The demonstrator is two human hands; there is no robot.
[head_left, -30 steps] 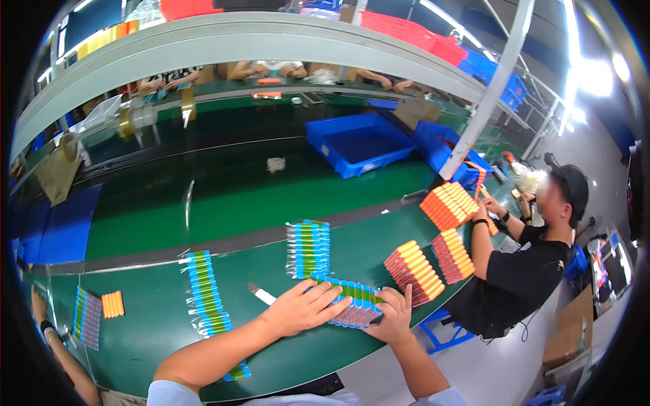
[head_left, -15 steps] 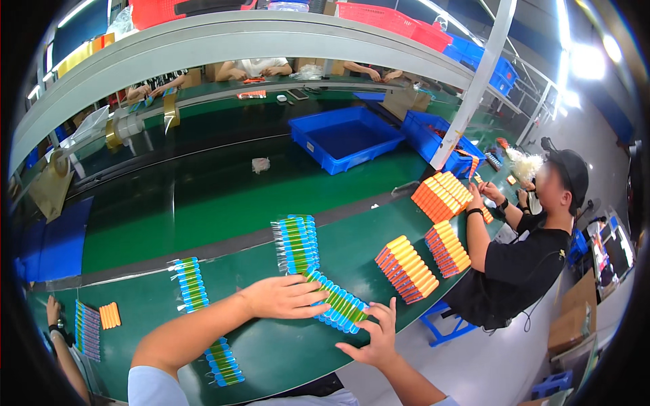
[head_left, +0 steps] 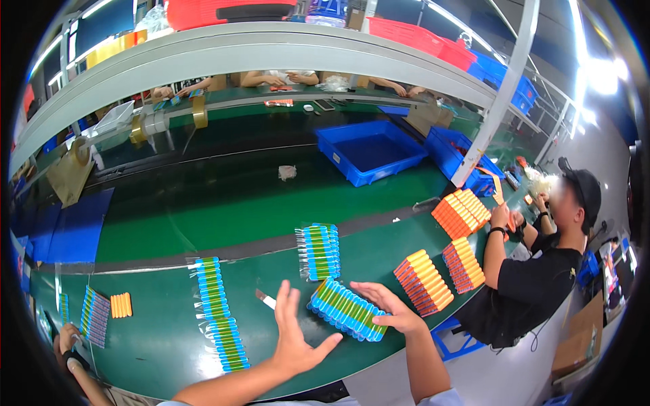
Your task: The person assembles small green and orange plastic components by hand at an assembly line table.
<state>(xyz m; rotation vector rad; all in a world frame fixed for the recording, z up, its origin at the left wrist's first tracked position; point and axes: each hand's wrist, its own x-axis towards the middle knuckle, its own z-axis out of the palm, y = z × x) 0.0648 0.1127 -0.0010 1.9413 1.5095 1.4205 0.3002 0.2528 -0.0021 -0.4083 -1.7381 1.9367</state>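
Observation:
A stack of slim blue sticks with green-yellow bands [head_left: 347, 310] lies slantwise on the green table in front of me. My right hand [head_left: 396, 311] is at its right end, fingers stretched along the far side and thumb touching the top. My left hand [head_left: 296, 342] is held left of the stack, apart from it, fingers up and thumb spread, holding nothing. Just beyond is another banded blue stack [head_left: 319, 252] with clear wrapper ends. A long row of the same sticks [head_left: 215, 314] lies farther left. Near my left fingers is a slim white piece with a dark tip [head_left: 266, 298].
Several stacks of orange-ended sticks [head_left: 423, 283] stand at the right, beside a co-worker [head_left: 542, 264] in black. A blue tray [head_left: 372, 152] sits on the belt beyond. Another person's hand [head_left: 70, 336] is at far left. A metal frame [head_left: 257, 57] crosses overhead.
My left hand has come off the stack and moved toward me, uncovering the white piece. My right hand has moved onto the stack's right end. The whole view has shifted somewhat.

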